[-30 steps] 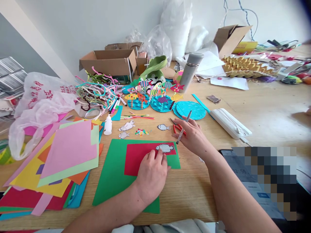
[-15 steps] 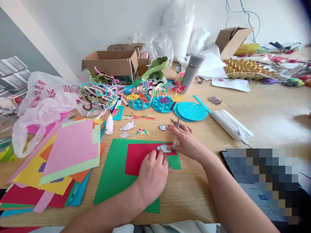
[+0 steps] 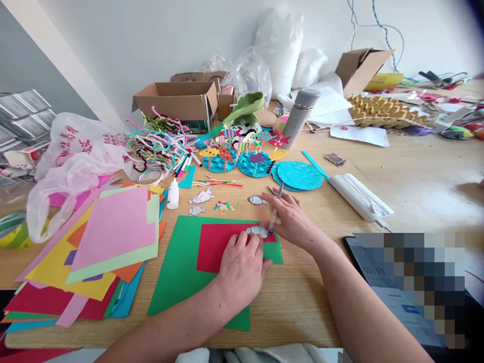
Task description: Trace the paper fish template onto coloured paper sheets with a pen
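Observation:
My right hand (image 3: 293, 219) grips a slim grey pen (image 3: 273, 221), its tip down at the tail end of a white paper fish cutout (image 3: 255, 231). The cutout lies on a red paper sheet (image 3: 210, 247), which rests on a larger green sheet (image 3: 176, 272). With fingers bent and resting on the red sheet, my left hand (image 3: 242, 262) touches the cutout's lower edge and holds nothing in its grasp. Just beyond my right fingers is another fish cutout (image 3: 256, 200). Two more paper cutouts (image 3: 201, 196) and small colourful paper bits (image 3: 224, 206) lie behind the green sheet.
Coloured paper (image 3: 113, 232) is piled at left beside a white glue bottle (image 3: 173, 194). Behind are pipe cleaners (image 3: 159, 146), decorated fish on blue discs (image 3: 254, 165), plain blue discs (image 3: 302, 175) and a grey flask (image 3: 300, 118). A white power bank (image 3: 359, 195) and a tablet (image 3: 378, 282) lie at right.
The pen tip has shifted very slightly along the tail end of the fish cutout. My left hand stays on the red sheet, and the whole view has drifted a little.

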Tool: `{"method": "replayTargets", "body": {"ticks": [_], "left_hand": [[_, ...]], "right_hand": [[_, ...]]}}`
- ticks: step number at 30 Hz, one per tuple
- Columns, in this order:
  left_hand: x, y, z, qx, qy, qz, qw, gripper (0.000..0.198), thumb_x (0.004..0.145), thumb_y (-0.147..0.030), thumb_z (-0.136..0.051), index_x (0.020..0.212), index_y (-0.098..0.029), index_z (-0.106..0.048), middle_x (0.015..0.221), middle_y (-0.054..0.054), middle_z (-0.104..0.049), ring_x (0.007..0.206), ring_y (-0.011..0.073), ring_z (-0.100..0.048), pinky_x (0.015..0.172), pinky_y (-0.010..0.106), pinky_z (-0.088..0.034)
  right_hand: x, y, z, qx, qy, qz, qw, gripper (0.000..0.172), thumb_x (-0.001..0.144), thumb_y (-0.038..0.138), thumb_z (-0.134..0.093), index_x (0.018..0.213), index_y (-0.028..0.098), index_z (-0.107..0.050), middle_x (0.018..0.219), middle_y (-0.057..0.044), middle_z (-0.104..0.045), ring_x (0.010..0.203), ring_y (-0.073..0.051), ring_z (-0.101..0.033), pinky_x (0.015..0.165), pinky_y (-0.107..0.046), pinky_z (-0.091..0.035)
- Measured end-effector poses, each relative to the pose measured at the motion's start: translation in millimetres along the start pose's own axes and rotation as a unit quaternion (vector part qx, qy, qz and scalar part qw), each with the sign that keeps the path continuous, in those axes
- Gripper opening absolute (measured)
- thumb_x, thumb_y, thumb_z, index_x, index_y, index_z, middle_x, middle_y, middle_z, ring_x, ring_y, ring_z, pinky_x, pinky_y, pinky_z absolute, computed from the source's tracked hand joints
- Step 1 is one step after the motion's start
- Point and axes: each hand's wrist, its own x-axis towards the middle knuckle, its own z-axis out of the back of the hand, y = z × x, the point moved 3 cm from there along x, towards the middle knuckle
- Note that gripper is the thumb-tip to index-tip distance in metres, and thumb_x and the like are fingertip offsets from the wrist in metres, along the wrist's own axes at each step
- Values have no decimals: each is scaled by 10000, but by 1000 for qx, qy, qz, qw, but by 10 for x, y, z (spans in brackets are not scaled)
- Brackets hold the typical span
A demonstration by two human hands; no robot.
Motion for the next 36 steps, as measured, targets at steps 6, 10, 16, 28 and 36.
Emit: {"method": "replayTargets", "body": {"ticks": [6, 10, 16, 28, 36], "left_hand": [[-14, -19, 34, 9, 1, 0, 1000, 390, 935, -404, -458, 1158, -129, -620, 1121, 108, -581, 902, 243, -495, 750, 397, -437], [-14, -29, 40, 5, 1, 3, 1000, 407, 925, -412, -478, 1168, -116, -615, 1141, 123, -570, 896, 241, -510, 752, 398, -446], [-3, -45, 32, -14, 17, 13, 1000, 432, 914, -415, -501, 1162, -77, -605, 1129, 152, -588, 872, 240, -549, 743, 392, -463], [-12, -43, 12, -12, 43, 30, 999, 421, 917, -408, -497, 1174, -88, -590, 1150, 139, -582, 770, 216, -611, 650, 368, -498], [-21, -53, 16, -12, 48, 33, 998, 412, 917, -403, -495, 1174, -95, -588, 1140, 119, -578, 745, 213, -612, 627, 373, -505]], "right_hand": [[23, 185, 169, 268, -159, -102, 945, 432, 981, 444, -279, 1336, 239, -413, 964, -69, -689, 947, -200, -623, 864, -384, -471], [36, 269, 53, 360, -136, -143, 912, 500, 956, 549, -280, 1153, 201, -580, 665, 4, -555, 637, -136, -551, 648, -284, -472], [76, 332, -155, 380, -19, -162, 911, 455, 872, 582, -471, 804, 162, -631, 572, 23, -468, 506, -107, -422, 454, -238, -336], [81, 333, -237, 225, -21, -168, 960, 393, 890, 517, -458, 647, 208, -473, 506, 32, -467, 463, -110, -431, 457, -238, -320], [80, 328, -264, 226, -16, -168, 959, 343, 912, 473, -428, 680, 220, -439, 493, 41, -483, 450, -113, -464, 469, -236, -333]]}}
